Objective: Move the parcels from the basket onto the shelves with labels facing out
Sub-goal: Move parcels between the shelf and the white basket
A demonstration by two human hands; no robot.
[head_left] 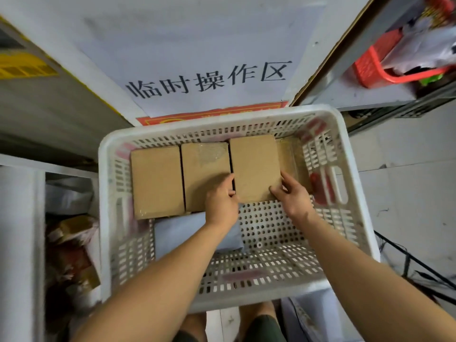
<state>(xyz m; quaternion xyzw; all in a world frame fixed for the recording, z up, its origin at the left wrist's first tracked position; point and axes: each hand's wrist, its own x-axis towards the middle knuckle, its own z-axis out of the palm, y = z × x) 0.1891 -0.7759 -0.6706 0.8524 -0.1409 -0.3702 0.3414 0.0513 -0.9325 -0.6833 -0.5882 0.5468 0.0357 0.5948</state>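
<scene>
Hands are gripping: our left hand and right hand are pinching the rightmost cardboard parcel. We are holding it inside the white basket.

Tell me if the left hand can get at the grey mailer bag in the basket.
Probably yes: the grey mailer bag lies uncovered directly under the left forearm, but the left hand is gripping the cardboard box.

Left hand fingertips hidden between boxes, grey parcel partly under forearm, no labels visible

Both hands apparently grip the right-hand box in basket.
</scene>
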